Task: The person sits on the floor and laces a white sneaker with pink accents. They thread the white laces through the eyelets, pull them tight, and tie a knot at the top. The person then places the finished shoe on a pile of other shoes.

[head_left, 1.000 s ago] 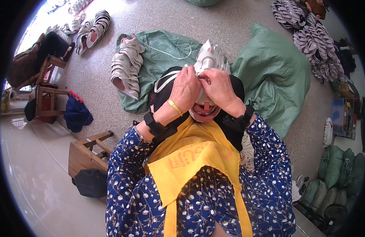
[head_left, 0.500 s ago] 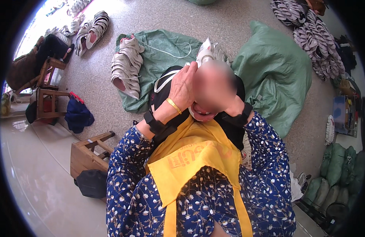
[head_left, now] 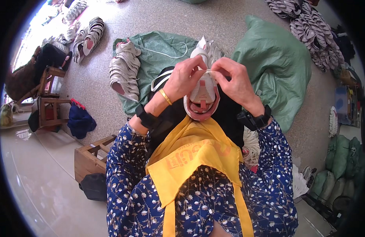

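Note:
A white shoe upper [head_left: 196, 94] with pink lining and a pink tab lies over my lap, its opening toward me. Above its tongue my left hand [head_left: 185, 79] and my right hand [head_left: 234, 81] meet, each in a pinch. Between their fingertips runs a short stretch of white shoelace [head_left: 208, 71]. Another white lace [head_left: 162, 79] loops over the dark cloth beside my left wrist. More white uppers [head_left: 206, 46] stick out just beyond my hands. My yellow apron [head_left: 194, 158] spreads below the shoe.
On the left, a nested stack of uppers [head_left: 125, 71] rests on a green sack [head_left: 158, 43]. A bulging green sack [head_left: 269, 79] lies to the right. Wooden stools [head_left: 93, 158] stand at the left. Further uppers [head_left: 316, 35] are heaped far right, above rolled green bags [head_left: 338, 158].
My right hand has come up from the shoe's right side to meet my left at the lace. The shoe upper, blurred before, now shows clearly.

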A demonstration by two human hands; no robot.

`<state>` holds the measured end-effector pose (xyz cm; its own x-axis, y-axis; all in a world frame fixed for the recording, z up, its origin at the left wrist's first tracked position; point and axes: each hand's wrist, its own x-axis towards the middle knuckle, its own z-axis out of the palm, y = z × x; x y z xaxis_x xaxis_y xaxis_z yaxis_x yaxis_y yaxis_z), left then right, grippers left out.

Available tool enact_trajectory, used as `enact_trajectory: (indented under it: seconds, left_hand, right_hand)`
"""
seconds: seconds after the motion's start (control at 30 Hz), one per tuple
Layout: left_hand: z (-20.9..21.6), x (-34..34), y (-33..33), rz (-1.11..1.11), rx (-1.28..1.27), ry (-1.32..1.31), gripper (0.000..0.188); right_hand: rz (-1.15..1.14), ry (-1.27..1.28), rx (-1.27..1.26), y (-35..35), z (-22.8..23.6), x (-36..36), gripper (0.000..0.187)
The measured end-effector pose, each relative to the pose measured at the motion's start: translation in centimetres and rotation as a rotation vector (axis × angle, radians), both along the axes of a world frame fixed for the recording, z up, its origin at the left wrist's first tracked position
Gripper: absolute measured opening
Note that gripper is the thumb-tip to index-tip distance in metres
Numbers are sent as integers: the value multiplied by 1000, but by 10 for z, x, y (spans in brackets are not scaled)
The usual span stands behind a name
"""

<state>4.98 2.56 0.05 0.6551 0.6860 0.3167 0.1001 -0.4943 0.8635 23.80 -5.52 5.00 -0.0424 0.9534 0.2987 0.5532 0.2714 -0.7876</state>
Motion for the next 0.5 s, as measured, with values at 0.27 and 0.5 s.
enact_trajectory:
  seconds: [0.27,0.5]
  left_hand:
    - [-12,7,15,-229,-303,50,8]
    - [-26,9,16,-110,-583,-221,12]
  right_hand:
    - [38,251,-199,-7,-17,-1,6]
    - [111,652,-334,-14,-34,0,11]
